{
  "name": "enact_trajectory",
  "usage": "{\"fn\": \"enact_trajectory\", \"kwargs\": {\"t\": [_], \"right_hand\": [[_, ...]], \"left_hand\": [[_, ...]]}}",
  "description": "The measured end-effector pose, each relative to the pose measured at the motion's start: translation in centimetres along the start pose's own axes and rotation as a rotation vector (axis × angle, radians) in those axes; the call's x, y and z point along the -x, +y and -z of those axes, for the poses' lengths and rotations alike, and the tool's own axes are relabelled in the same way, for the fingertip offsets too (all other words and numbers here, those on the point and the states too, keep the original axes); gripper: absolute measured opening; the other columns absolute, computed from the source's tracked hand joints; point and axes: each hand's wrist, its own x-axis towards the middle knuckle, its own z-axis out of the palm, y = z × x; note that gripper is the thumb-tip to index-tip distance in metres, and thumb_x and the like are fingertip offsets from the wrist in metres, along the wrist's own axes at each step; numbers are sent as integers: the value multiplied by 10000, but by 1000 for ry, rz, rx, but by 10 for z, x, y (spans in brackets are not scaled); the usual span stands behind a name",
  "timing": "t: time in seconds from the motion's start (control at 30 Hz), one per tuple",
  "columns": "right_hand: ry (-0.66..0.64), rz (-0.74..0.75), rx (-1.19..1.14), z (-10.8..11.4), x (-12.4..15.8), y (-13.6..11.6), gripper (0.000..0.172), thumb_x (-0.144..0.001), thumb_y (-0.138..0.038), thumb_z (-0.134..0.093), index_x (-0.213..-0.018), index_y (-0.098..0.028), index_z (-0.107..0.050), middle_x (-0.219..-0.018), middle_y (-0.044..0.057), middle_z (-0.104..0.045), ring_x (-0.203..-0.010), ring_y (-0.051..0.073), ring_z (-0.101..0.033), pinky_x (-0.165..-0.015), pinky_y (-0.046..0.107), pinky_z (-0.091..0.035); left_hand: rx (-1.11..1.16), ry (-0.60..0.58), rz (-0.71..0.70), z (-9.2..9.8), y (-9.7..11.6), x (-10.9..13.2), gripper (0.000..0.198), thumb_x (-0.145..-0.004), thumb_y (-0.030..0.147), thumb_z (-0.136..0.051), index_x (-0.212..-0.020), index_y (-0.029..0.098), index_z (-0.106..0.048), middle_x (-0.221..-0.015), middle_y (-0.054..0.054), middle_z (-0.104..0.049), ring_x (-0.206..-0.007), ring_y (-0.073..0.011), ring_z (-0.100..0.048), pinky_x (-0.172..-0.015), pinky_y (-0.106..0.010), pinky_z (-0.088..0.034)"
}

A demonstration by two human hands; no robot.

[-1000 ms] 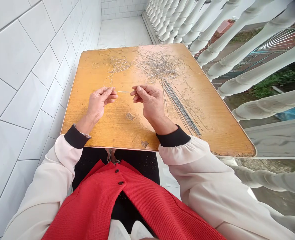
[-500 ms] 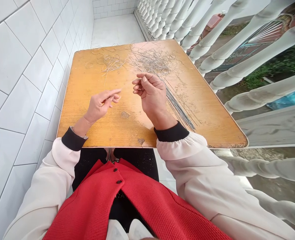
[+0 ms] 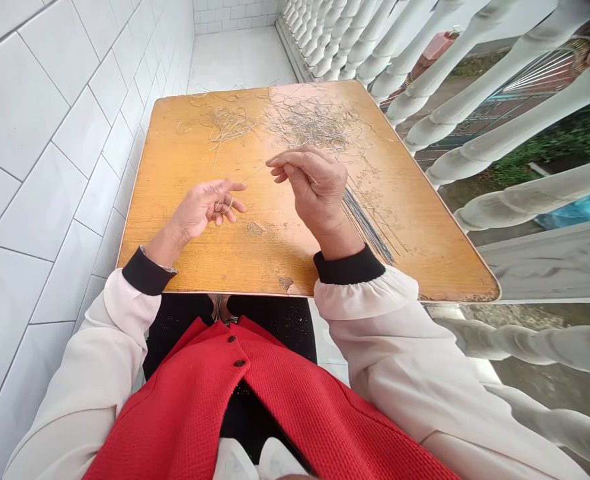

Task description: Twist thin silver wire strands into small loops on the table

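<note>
A thin wire [image 3: 256, 173] stretches between my two hands above the table. My right hand [image 3: 321, 187] pinches one end of it between thumb and fingertips. Around the fingers of my left hand [image 3: 205, 205] the wire forms a small loop, its index finger pointing toward the right hand and the other fingers curled slightly apart. Just beyond my right hand lies a tangled heap of grey wire [image 3: 319, 125]. A smaller bunch of pale wire loops [image 3: 232, 125] rests farther left. Straight wire lengths [image 3: 367, 223] lie beside my right wrist, partly hidden by it.
The wooden table [image 3: 175, 160] has worn patches near its front edge. A white tiled wall [image 3: 39, 167] runs along the left, and a white balustrade [image 3: 445, 127] borders the right. My knees are under the near edge.
My right hand has shifted slightly right, drawing the wire out from the left hand. The left fingers have spread a little, and the loop on them now shows clearly.
</note>
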Motion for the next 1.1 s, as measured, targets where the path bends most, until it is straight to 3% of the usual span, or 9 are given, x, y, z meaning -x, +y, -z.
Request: {"fn": "enact_trajectory", "kwargs": {"t": [0.13, 0.23, 0.3, 0.47, 0.67, 0.83, 1.1], "right_hand": [[-25, 15, 39, -1, 0, 2, 239, -1043, -461, -616, -1053, -333, -818, -1033, 51, -778, -843, 209, -732, -777, 382, -617], [25, -37, 119, 0, -4, 15, 212, -1025, -403, -643, -1148, -336, -803, -1010, 35, -788, -851, 210, -738, -763, 372, -611], [70, -42, 181, 4, -9, 26, 193, -1011, -385, -657, -1113, -326, -810, -975, 42, -790, -853, 226, -741, -762, 384, -608], [143, -57, 214, 15, -17, 36, 230, -1006, -411, -655, -902, -283, -815, -850, 55, -767, -731, 231, -713, -698, 397, -584], [-26, -13, 221, 6, -10, 22, 80, -909, -296, -745, -881, -276, -818, -879, 49, -793, -757, 216, -691, -757, 405, -572], [-29, -9, 221, 2, -8, 24, 174, -948, -261, -658, -850, -283, -799, -859, 55, -781, -828, 248, -722, -813, 443, -581], [34, -180, 109, 1, -9, 23, 100, -900, -229, -734, -828, -271, -789, -845, 47, -768, -901, 265, -749, -929, 461, -598]], "left_hand": [[-47, -24, 9, -4, -1, 1, 148, -897, 252, -827, -849, 131, -757, -675, -26, -757, -423, -26, -542, -412, -179, -307], [-32, 52, -47, -4, -2, -1, 151, -957, 189, -744, -815, 139, -735, -650, 1, -734, -428, -19, -544, -415, -169, -304], [-31, 109, -89, -4, -4, -3, 159, -979, 180, -719, -824, 145, -729, -640, 15, -722, -442, -21, -560, -419, -164, -316], [-92, 201, -154, -2, -10, -8, 193, -985, 304, -748, -860, 160, -724, -640, 23, -715, -474, -39, -603, -438, -169, -364], [-173, 187, -174, -2, -19, -11, 270, -1017, 416, -696, -914, 171, -741, -687, 6, -742, -523, -58, -653, -476, -176, -428], [-120, 159, -152, -4, -15, -6, 345, -1022, 498, -669, -975, 163, -739, -795, -21, -773, -559, -62, -681, -502, -176, -462], [-133, 163, -105, -4, -12, -5, 459, -1065, 559, -559, -940, 138, -694, -743, -21, -737, -587, -66, -688, -521, -164, -486]]}}
